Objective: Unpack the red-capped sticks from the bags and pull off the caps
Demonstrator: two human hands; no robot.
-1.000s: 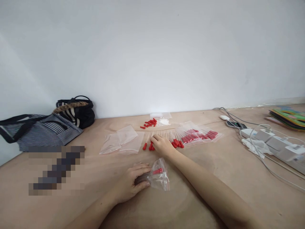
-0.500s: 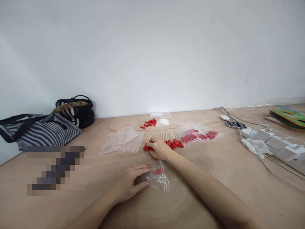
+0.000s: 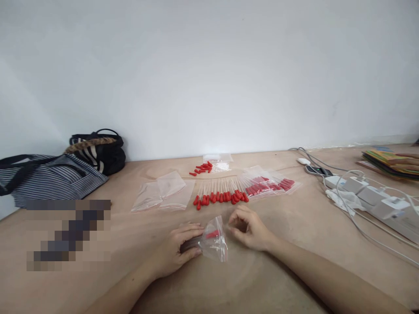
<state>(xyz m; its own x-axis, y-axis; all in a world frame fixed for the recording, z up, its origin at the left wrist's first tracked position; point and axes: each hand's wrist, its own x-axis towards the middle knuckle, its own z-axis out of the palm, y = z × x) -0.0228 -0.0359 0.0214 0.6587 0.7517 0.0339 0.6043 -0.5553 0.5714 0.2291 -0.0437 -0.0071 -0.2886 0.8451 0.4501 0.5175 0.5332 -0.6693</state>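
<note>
My left hand (image 3: 178,250) lies on the table with its fingers closed on the mouth of a small clear zip bag (image 3: 214,244). A red-tipped piece shows inside the bag. My right hand (image 3: 250,227) hovers just right of the bag, fingers curled into a pinch; what it holds, if anything, I cannot make out. Beyond both hands a row of thin clear droppers with red bulbs (image 3: 220,196) lies on the table. Filled bags of the same droppers (image 3: 270,184) sit to the right of the row.
Empty zip bags (image 3: 165,193) lie left of the row, loose red caps (image 3: 202,168) behind it. Two striped bags (image 3: 52,176) rest at far left. A power strip with chargers and cables (image 3: 373,196), a phone (image 3: 314,170) and colourful books (image 3: 389,159) under another person's hand are at right.
My right hand has drawn back from the row of droppers to the bag's mouth. The left hand and bag have stayed in place.
</note>
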